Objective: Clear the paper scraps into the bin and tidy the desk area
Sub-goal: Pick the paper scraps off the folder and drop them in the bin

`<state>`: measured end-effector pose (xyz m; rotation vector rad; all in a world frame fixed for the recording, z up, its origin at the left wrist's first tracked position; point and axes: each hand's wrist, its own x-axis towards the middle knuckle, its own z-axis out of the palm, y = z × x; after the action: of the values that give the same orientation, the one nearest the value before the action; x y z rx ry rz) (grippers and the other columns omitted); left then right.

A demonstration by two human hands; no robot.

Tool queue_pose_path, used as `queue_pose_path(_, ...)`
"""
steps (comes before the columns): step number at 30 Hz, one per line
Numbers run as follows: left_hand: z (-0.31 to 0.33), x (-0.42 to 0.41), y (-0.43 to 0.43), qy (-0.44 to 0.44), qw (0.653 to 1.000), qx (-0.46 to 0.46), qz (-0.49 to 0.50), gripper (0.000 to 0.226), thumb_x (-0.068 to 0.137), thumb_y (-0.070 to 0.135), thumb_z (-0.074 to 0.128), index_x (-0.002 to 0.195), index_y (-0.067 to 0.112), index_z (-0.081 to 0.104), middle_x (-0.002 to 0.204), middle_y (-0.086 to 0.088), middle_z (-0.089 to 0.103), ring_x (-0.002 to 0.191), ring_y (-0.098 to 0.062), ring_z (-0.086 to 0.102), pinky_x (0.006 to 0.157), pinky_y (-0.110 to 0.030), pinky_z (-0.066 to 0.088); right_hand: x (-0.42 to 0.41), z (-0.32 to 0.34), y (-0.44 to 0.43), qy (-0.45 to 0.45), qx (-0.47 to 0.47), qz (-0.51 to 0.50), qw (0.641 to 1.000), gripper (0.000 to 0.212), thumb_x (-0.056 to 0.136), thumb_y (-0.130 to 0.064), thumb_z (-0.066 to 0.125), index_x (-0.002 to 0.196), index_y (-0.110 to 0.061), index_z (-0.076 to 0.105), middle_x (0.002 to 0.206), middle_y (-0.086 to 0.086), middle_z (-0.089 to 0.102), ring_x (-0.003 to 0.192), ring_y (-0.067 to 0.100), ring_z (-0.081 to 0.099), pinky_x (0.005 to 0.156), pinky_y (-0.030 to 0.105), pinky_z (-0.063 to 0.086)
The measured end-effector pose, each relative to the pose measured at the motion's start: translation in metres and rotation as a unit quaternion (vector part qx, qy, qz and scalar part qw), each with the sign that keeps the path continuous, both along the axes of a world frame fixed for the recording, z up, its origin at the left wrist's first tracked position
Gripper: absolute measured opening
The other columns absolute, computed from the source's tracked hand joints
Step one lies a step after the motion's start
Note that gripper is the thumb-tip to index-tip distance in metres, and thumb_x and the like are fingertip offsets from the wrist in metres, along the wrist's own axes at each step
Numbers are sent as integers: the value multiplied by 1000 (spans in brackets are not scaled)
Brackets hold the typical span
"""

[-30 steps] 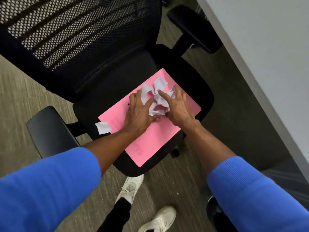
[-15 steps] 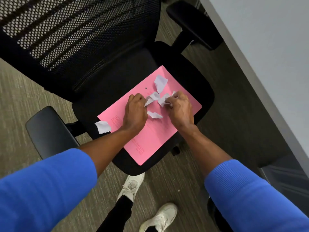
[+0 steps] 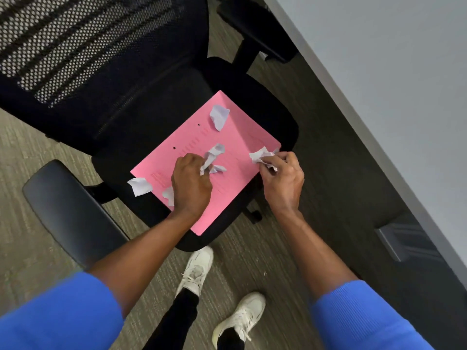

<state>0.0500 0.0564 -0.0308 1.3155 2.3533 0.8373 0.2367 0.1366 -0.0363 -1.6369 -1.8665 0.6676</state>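
Head view: a pink folder (image 3: pixel 202 157) lies flat on the seat of a black mesh office chair (image 3: pixel 121 114), evidently serving as a collecting surface so that the white paper scraps stay together above the carpet. The left hand (image 3: pixel 190 184) rests knuckles-up near the folder's middle, fingers curled closed on a crumpled scrap (image 3: pixel 212 155) that sticks up past the fingertips; a further small piece (image 3: pixel 219 169) lies touching it on the folder. The right hand (image 3: pixel 283 175) is positioned at the folder's right corner, over the seat edge, wrist bent down, fingers pinched shut on a wad of scraps (image 3: pixel 260 155). Judged from this, each hand is gathering its own share for carrying off. Remaining loose: one scrap (image 3: pixel 218 116) near the folder's far corner, one (image 3: pixel 140 186) overhanging the folder's left corner onto the seat, and one (image 3: pixel 168 195) at the near-left edge, partly hidden by the left wrist. No bin is in view; its position cannot be stated. A grey desk (image 3: pixel 391 79) runs along the right side, well apart from the hands. Both forearms are bare, with blue sleeves pushed back.
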Motion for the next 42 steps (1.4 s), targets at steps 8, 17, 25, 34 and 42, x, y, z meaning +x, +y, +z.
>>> queue_pose_path(8, -4, 97, -18, -33, 993, 2, -116, 10, 99, 7, 68, 93, 1, 73, 92, -12, 68, 88, -28, 55, 72, -23, 23, 83, -6, -65, 19, -60, -125, 990, 15, 87, -21, 85, 102, -20, 85, 97, 1, 76, 85, 12, 67, 78, 10, 48)
queue_pose_path(17, -41, 220, -55, -32, 967, -64, -244, 18, 99, 13, 68, 112, 5, 78, 105, -11, 72, 99, -30, 63, 85, -34, 44, 201, -51, -162, -3, -206, -314, 927, 28, 90, -28, 82, 115, -16, 82, 101, 8, 83, 82, 14, 69, 76, 17, 44)
queue_pose_path(25, -85, 338, -94, -37, 918, -203, -338, 19, 89, 2, 70, 106, 1, 78, 109, -17, 76, 109, -32, 68, 94, -36, 52, 304, -104, -239, 55, -210, -419, 882, 18, 89, -29, 83, 103, -18, 81, 113, 8, 78, 104, 27, 73, 98, 41, 57)
queue_pose_path(34, -165, 436, -119, -43, 878, -271, -391, 32, 104, 28, 56, 123, 10, 74, 129, -14, 72, 122, -33, 67, 101, -36, 44, 382, -146, -264, 50, -194, -427, 882, 13, 83, -13, 86, 94, -6, 84, 102, 17, 81, 96, 28, 74, 81, 28, 51)
queue_pose_path(42, -213, 483, -123, -68, 864, -303, -396, 30, 101, 23, 61, 120, 6, 77, 128, -20, 75, 123, -39, 68, 102, -42, 47, 422, -200, -268, 17, -210, -431, 877, 14, 80, -19, 90, 91, -12, 85, 93, 17, 82, 81, 22, 74, 64, 14, 43)
